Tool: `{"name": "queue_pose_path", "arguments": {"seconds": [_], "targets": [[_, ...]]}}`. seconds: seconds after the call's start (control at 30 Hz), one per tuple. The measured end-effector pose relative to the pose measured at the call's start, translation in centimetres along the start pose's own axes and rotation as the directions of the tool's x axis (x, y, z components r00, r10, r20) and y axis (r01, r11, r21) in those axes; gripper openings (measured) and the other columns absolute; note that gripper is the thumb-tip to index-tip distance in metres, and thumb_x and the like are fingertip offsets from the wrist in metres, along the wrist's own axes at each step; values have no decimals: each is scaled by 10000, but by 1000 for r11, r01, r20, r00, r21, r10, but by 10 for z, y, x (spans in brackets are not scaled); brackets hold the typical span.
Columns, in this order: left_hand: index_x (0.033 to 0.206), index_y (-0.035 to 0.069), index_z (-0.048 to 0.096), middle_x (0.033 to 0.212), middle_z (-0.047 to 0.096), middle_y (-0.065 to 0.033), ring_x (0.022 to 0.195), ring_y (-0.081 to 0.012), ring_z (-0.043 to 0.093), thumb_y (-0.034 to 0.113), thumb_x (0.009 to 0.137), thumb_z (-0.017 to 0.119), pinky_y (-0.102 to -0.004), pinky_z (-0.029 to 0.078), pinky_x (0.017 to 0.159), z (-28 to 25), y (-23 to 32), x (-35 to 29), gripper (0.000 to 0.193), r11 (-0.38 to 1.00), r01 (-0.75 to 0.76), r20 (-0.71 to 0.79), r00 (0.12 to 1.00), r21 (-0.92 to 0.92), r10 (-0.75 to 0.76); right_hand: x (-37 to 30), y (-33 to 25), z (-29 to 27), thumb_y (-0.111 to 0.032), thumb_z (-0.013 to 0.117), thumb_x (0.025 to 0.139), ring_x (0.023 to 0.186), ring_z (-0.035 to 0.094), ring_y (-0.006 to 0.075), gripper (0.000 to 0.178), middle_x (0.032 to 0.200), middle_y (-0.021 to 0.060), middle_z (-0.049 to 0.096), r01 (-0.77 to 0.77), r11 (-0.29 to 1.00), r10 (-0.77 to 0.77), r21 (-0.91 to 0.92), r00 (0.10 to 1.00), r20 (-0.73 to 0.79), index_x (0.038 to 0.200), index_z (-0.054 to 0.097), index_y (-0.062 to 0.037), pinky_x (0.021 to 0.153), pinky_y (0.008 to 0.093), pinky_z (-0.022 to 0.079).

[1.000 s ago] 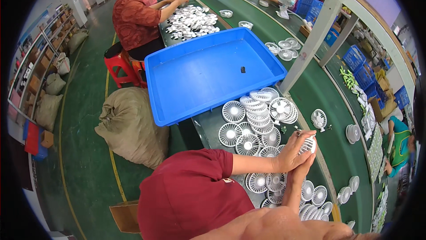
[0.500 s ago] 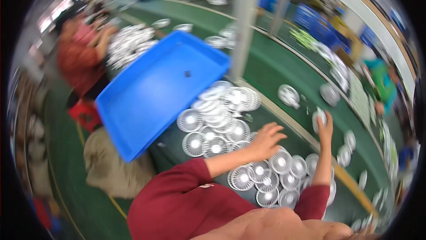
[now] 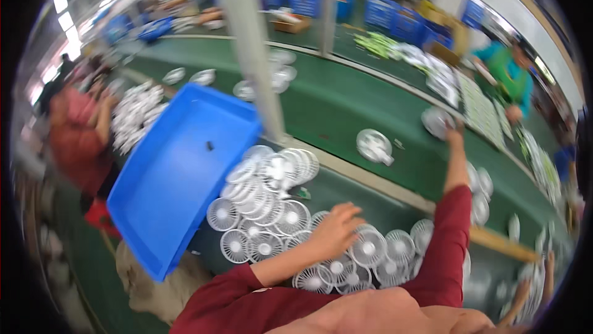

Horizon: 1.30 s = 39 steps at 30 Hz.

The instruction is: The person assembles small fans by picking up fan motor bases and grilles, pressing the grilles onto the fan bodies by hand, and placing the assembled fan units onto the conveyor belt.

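My right hand (image 3: pixel 456 130) reaches far out over the green belt. Its fingers, smeared a little, are at the edge of a round white fan guard (image 3: pixel 436 122) and seem to grip it. Close to my body, my left hand (image 3: pixel 336 232) hovers over a spread of white fan guards (image 3: pixel 369 246), its fingers apart and nothing in them. More guards are heaped to the left of that hand, beside the blue tray (image 3: pixel 179 186). On the belt between the hands' reach lies another white fan piece (image 3: pixel 374 147).
A grey post (image 3: pixel 256 56) rises behind the tray. A wooden strip (image 3: pixel 503 244) edges the belt on the right. One person in red (image 3: pixel 80 124) works at the left by a white heap; another in green (image 3: pixel 509 77) stands across the belt. Blue crates (image 3: pixel 404 22) stand at the back.
My right arm has stretched farther out over the belt with its hand now at a guard there. My left hand stays over the guards. The whole view has swung to the right.
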<state>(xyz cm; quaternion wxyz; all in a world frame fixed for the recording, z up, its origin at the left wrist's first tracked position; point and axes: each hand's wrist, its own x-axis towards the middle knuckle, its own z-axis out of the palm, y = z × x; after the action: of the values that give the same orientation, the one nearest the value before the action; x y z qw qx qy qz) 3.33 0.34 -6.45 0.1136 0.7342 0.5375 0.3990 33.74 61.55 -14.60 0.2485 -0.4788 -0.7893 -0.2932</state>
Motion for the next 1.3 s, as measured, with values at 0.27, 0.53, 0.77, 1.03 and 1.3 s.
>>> {"name": "queue_pose_path", "arguments": {"seconds": [0.27, 0.53, 0.77, 1.03, 1.3], "targets": [[1094, 54, 596, 1280, 488, -141, 1266, -330, 399, 175, 819, 638, -433, 398, 1001, 8, -2, -1, 303, 982, 191, 26, 981, -2, -191, 40, -125, 2, -321, 690, 824, 936, 640, 220, 449, 1019, 114, 675, -484, 452, 197, 749, 873, 446, 1196, 602, -86, 835, 342, 490], [1084, 47, 600, 1245, 497, -156, 1216, -367, 428, 136, 775, 661, -459, 402, 988, 6, -7, -6, 326, 994, 108, -49, 993, -24, -109, 2, -158, -145, -221, 738, 804, 885, 630, 163, 500, 1042, 81, 645, -739, -24, 24, 674, 673, 739, 1230, 542, -48, 714, 302, 522], [1084, 70, 622, 1250, 518, -152, 1195, -388, 444, 160, 789, 661, -460, 386, 1005, 2, -10, 4, 311, 994, 110, -29, 994, -1, -110, -39, -170, -218, -191, 782, 771, 883, 649, 168, 433, 1028, 75, 664, -732, -90, -120, 676, 682, 722, 1128, 583, -46, 718, 314, 547], [1128, 44, 608, 1286, 513, -160, 1215, -372, 453, 225, 825, 660, -464, 406, 990, -18, 16, 33, 356, 979, 50, 97, 993, 198, -70, -91, -209, -349, -171, 794, 658, 1053, 573, 234, 572, 1128, 125, 601, -207, 485, -280, 850, 884, 375, 1166, 567, -37, 927, 355, 453], [825, 18, 649, 861, 667, -174, 783, -370, 645, 156, 859, 514, -470, 533, 658, -48, 22, 92, 196, 811, 242, 50, 948, 532, -315, -161, -287, -427, -395, 806, 634, 1314, 333, 383, 777, 1453, 209, 316, 293, 622, -647, 726, 715, 266, 1318, 505, -181, 1016, 532, 321]]}}
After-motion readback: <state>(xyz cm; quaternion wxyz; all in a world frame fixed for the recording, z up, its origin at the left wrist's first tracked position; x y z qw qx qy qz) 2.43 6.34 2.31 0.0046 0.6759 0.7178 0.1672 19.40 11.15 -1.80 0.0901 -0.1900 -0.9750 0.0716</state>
